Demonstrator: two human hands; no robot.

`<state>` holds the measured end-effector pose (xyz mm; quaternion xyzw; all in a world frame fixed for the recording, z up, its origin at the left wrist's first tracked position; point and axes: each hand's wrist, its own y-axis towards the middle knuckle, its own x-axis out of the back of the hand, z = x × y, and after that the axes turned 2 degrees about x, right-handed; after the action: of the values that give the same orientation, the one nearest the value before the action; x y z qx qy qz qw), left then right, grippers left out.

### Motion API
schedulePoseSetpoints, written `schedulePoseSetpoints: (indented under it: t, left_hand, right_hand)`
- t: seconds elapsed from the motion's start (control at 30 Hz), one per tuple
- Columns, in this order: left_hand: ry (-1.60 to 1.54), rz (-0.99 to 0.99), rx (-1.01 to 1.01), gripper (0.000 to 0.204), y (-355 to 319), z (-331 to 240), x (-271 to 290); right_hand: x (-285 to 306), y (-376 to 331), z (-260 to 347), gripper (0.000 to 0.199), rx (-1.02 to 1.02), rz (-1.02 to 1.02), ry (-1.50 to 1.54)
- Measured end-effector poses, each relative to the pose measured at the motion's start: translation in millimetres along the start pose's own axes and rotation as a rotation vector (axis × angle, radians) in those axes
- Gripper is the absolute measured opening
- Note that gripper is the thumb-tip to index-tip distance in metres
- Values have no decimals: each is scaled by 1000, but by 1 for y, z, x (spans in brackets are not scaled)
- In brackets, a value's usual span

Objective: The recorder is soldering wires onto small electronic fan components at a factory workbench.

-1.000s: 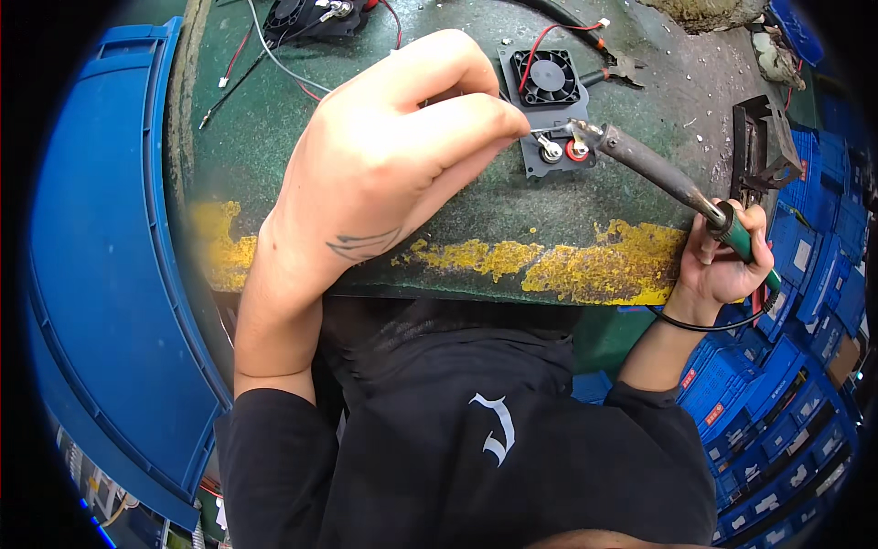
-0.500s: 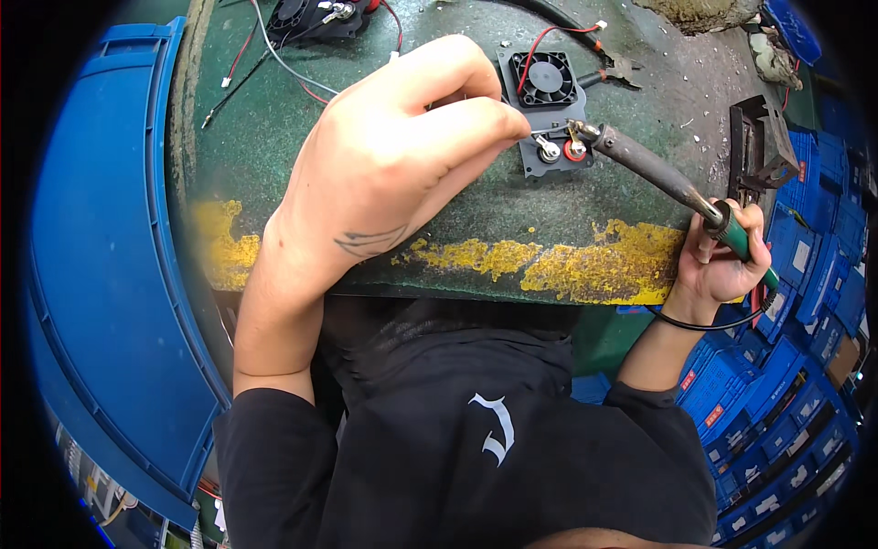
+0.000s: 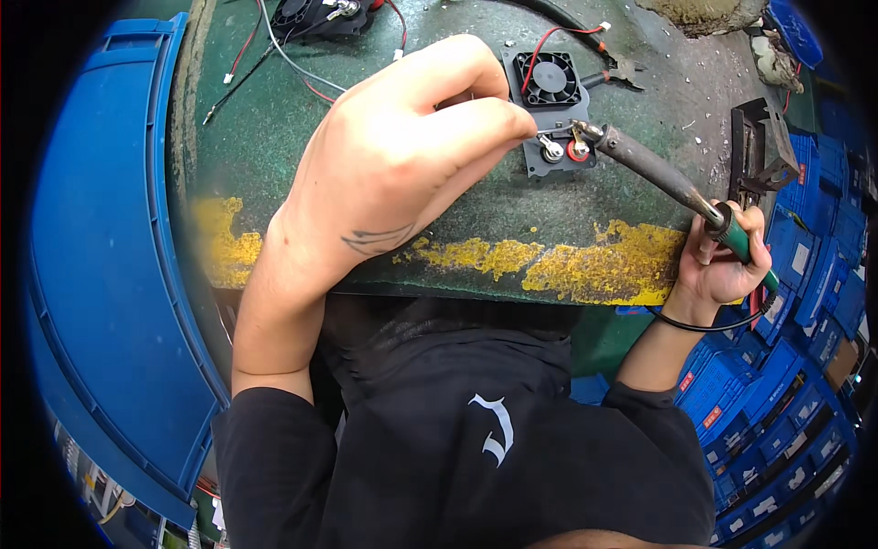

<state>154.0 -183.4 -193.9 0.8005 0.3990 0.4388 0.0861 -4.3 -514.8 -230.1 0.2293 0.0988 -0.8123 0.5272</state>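
Note:
My right hand (image 3: 727, 252) is closed round the green handle of a soldering iron (image 3: 658, 169). The iron's tip meets a small metal terminal on a dark grey plate (image 3: 551, 117), beside a bolt post with a red ring (image 3: 578, 149). A second bolt post (image 3: 551, 148) stands just left of it. My left hand (image 3: 412, 146) pinches a thin silvery wire (image 3: 554, 131) whose far end reaches the iron's tip; most of its fingers are hidden behind the back of the hand. A black cooling fan (image 3: 551, 79) with red and black leads sits on the plate's far half.
Pliers (image 3: 622, 71) lie behind the plate on the worn green bench (image 3: 457, 215). Another fan unit (image 3: 315, 16) with loose leads is at the far left. A metal bracket (image 3: 761, 146) stands at the right edge. Blue bins (image 3: 110, 247) flank the bench.
The plate and my left hand appear slightly further right in the picture. The soldering iron stays at the terminal, and both grips are the same.

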Motion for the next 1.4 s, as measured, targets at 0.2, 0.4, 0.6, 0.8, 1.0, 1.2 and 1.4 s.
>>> schedulePoseSetpoints:
  t: [0.2,0.4,0.6,0.8,1.0,1.2,1.4]
  left_hand:
    - [-9,8,10,26,-1,-1,0]
    - [3,13,11,26,-2,-1,0]
    - [-8,13,5,26,0,-1,0]
    - [-17,8,12,25,-1,-2,-2]
    - [-12,6,9,25,-1,-1,-3]
    - [9,18,26,24,-2,-2,-2]
    - [21,6,24,25,-2,-1,-2]
  right_hand:
    - [-1,0,2,26,-13,4,-6]
    - [-1,0,-1,26,-6,17,4]
    - [-3,0,1,26,-5,4,4]
    - [-3,-1,3,25,13,2,-10]
    - [-4,-1,4,25,17,-1,-28]
    - [-5,0,0,24,11,-17,-25]
    - [-4,1,-1,25,2,-6,-6]
